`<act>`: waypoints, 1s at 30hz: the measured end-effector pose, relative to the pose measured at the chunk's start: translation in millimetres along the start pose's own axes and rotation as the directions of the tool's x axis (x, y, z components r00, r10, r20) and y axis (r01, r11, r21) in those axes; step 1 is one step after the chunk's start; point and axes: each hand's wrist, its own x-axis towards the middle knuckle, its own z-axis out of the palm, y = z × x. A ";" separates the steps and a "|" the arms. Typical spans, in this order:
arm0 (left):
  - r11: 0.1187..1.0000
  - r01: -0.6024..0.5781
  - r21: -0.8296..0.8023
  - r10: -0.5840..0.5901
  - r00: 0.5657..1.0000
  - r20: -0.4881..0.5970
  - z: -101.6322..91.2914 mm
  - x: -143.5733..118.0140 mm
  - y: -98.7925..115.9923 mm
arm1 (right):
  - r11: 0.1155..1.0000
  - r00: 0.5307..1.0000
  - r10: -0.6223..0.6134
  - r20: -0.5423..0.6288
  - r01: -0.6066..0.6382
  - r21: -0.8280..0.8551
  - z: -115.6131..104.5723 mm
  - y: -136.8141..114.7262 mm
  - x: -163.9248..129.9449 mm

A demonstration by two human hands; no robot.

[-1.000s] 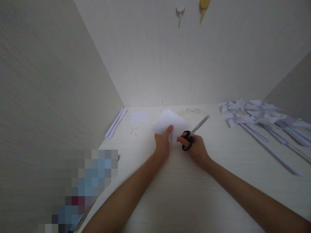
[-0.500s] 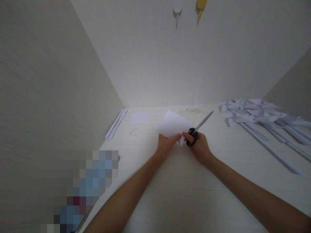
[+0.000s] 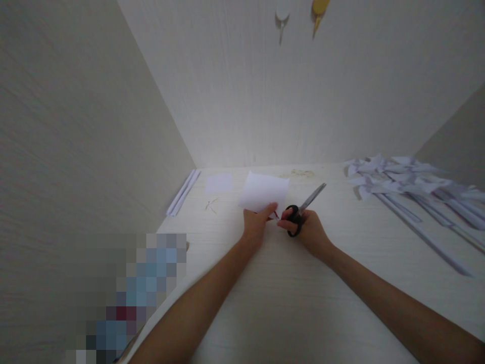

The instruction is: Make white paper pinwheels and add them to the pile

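Left hand (image 3: 255, 225) and right hand (image 3: 310, 231) held just beside each other, both bare.
The left forearm (image 3: 200, 288) is stretched up from the lower left, the right forearm (image 3: 394, 293) angled in from the lower right; both are uncovered. The left thumb (image 3: 270, 208) is laid uppermost and pointed rightward, the other fingers mostly hidden. The right hand is curled closed, its foremost digits directed toward the left.

Cannot read any text, label, brand, number or sign: not on the white paper (image 3: 264, 191), not on the scissors (image 3: 312, 197), not on the wall hooks (image 3: 282, 11), nor within the pixelated patch (image 3: 147, 278).
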 end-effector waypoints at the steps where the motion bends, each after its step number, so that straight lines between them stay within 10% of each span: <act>1: 1.000 -0.005 0.003 0.005 1.000 0.002 0.2 -0.1 0.1 | 1.000 1.000 -0.003 -0.011 0.003 0.001 0.1 0.1 0.0; 30: 0.999 -0.007 0.038 0.003 0.995 0.098 0.8 -3.0 1.2 | 0.980 0.994 -0.098 -0.044 0.089 -0.178 -0.5 0.8 0.1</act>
